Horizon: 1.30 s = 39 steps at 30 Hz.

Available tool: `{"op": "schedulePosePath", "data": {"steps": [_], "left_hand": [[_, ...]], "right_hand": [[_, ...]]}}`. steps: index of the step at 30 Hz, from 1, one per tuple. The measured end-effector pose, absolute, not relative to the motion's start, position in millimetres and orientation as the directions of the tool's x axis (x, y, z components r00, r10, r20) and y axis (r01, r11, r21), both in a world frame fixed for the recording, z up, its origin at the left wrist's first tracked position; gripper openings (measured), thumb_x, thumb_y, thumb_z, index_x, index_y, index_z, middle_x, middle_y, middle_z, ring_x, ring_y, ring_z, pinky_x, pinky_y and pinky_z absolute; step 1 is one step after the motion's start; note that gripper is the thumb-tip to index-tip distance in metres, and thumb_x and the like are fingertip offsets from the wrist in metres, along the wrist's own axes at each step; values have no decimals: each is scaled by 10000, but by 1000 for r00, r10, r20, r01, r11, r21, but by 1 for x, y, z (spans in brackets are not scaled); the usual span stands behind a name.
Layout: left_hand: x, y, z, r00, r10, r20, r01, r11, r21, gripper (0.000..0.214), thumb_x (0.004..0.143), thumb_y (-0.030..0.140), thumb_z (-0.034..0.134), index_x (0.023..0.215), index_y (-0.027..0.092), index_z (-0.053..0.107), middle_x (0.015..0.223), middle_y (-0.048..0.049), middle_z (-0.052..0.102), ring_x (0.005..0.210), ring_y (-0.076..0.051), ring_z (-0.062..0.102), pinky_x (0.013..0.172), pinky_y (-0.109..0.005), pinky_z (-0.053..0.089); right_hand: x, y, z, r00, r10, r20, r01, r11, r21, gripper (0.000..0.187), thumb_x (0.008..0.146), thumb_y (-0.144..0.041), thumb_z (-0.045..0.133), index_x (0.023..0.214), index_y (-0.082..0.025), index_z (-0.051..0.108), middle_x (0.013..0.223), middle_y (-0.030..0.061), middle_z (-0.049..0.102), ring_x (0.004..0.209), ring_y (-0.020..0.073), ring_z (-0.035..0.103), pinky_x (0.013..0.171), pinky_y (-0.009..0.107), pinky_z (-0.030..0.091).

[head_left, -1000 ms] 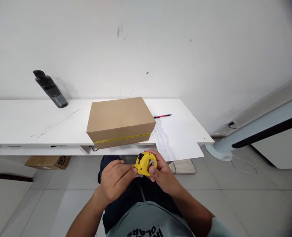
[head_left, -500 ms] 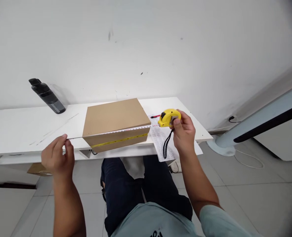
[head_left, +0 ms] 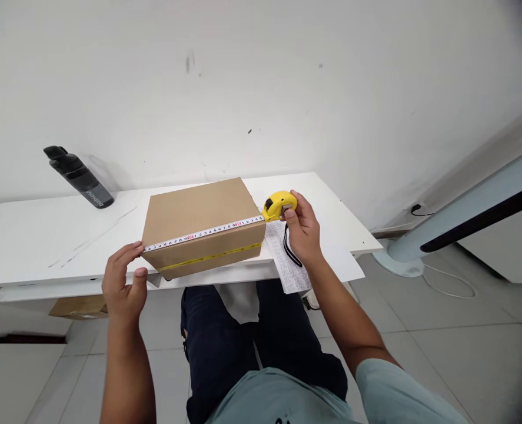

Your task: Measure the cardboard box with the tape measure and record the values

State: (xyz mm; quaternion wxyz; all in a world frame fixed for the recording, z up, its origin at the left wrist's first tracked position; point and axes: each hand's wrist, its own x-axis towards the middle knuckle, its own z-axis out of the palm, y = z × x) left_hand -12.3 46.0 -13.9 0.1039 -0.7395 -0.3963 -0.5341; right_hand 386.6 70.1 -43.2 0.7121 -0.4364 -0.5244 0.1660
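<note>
A brown cardboard box (head_left: 201, 203) lies on the white shelf. The white numbered blade (head_left: 214, 230) of a tape measure runs along the top front edge of the box. At the box's right end, my right hand (head_left: 303, 231) is closed around the yellow tape measure case (head_left: 279, 205), with a black wrist strap (head_left: 292, 252) hanging below it. My left hand (head_left: 125, 284) touches the blade's far end at the left front corner with its fingertips, the thumb held apart. A thin yellow strip (head_left: 212, 257) crosses the box's front face.
Printed paper sheets (head_left: 331, 263) lie on the right of the white shelf (head_left: 17, 235), overhanging its front edge. A black and grey bottle (head_left: 82, 179) stands at the left by the wall. Another cardboard box (head_left: 79, 307) sits below. A pale blue column (head_left: 459, 218) stands on the right.
My left hand has moved right to the box corner and its thumb has opened away. My right hand has brought the case left against the box, and the blade now lies flat along the edge.
</note>
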Motion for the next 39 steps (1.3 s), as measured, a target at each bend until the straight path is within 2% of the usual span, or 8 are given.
{"op": "schedulePosePath", "data": {"steps": [3, 6, 17, 24, 29, 33, 36, 39], "left_hand": [[-10, 47, -19, 79, 486, 871, 702, -647, 297, 289, 1000, 313, 622, 1271, 234, 685, 1281, -108, 721, 1223, -271, 676, 1052, -475, 556], [-8, 48, -21, 48, 489, 871, 711, -629, 314, 301, 967, 243, 673, 1267, 246, 688, 1273, -95, 729, 1218, -262, 686, 1054, -474, 563], [-4, 51, -20, 3, 439, 899, 718, -626, 304, 227, 956, 173, 683, 1172, 233, 715, 1203, -89, 760, 1162, -244, 724, 1033, -466, 573], [-2, 53, -22, -22, 417, 909, 735, -609, 297, 164, 959, 213, 689, 1118, 235, 722, 1170, -60, 775, 1111, -244, 746, 990, -464, 594], [3, 45, -25, -31, 217, 976, 825, -545, 147, 146, 904, 177, 740, 1045, 213, 730, 1030, -61, 805, 940, -228, 777, 859, -411, 608], [15, 16, -18, 79, 96, 992, 834, -552, -13, 322, 810, 77, 789, 1085, 230, 722, 1040, -67, 810, 887, -218, 771, 833, -398, 603], [33, -4, -9, 206, 91, 974, 800, -588, -114, 348, 783, 78, 815, 1066, 254, 710, 1037, -36, 813, 825, -194, 755, 883, -417, 591], [59, -18, 1, 317, 116, 941, 752, -635, -175, 331, 786, 103, 836, 1053, 258, 714, 1060, -24, 814, 787, -168, 743, 918, -413, 573]], "right_hand": [[385, 70, -42, 398, 689, 606, 212, 573, -791, 491, 968, -576, 620, 1412, -369, 600, 1285, 63, 697, 977, 226, 696, 803, 418, 646], [385, 71, -43, 399, 678, 617, 207, 588, -781, 465, 974, -558, 624, 1403, -383, 601, 1153, 45, 706, 845, 194, 667, 733, 381, 632], [402, 64, -39, 366, 705, 608, 202, 577, -791, 457, 930, -563, 692, 1362, -423, 645, 1172, 25, 722, 730, 170, 650, 758, 430, 649], [403, 62, -36, 312, 749, 584, 209, 546, -812, 478, 948, -556, 670, 1407, -434, 613, 1232, 24, 694, 781, 178, 657, 789, 438, 650], [402, 63, -33, 255, 797, 547, 206, 508, -837, 744, 849, -559, 786, 1515, -387, 502, 1411, 63, 638, 1065, 255, 696, 963, 481, 620], [403, 56, -25, 345, 780, 523, 82, 530, -844, 714, 770, -505, 875, 1408, -337, 602, 1373, 75, 676, 1176, 271, 688, 1020, 460, 604], [402, 40, -19, 365, 760, 538, -4, 579, -815, 679, 746, -457, 906, 1362, -343, 645, 1359, 60, 682, 1207, 261, 683, 1022, 425, 607], [396, 17, -16, 343, 768, 540, 3, 575, -818, 742, 708, -412, 941, 1385, -350, 644, 1318, 65, 692, 1158, 259, 696, 981, 417, 628]]}}
